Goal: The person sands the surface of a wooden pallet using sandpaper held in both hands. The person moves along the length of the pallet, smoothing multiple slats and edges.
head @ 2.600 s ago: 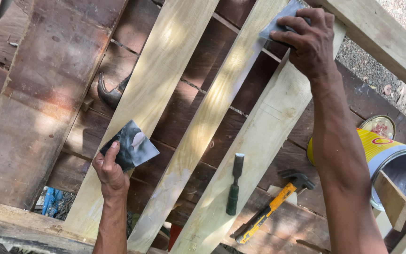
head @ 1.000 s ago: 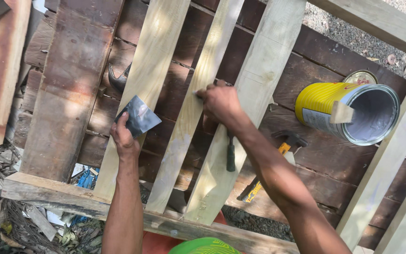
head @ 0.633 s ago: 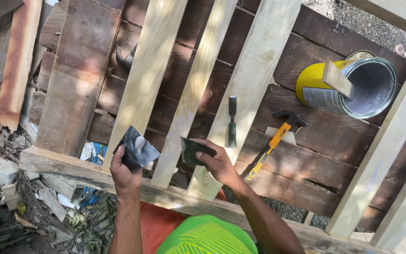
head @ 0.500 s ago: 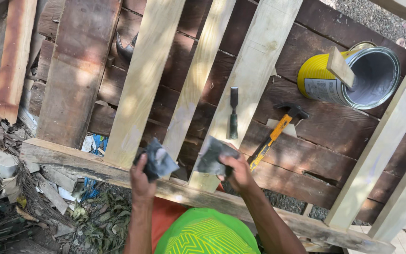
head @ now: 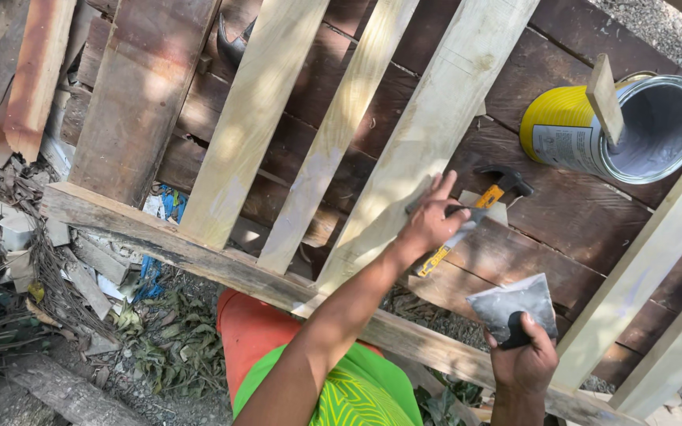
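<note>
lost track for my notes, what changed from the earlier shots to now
The left hand moved right, from beside the left slats onto the wide right slat, fingers spread on the wood. The right hand came off that slat and dropped low to the right, still pinching its grey sheet in the air. The hammer and can stayed put.

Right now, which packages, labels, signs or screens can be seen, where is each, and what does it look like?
Paint can: upper right, lying on its side on the dark planks, round, yellow wall, open mouth with grey inside, a wooden stick resting across the rim.
Label: on the can's wall, a pale rectangular panel with small dark print.
No signs or screens in view.
</note>
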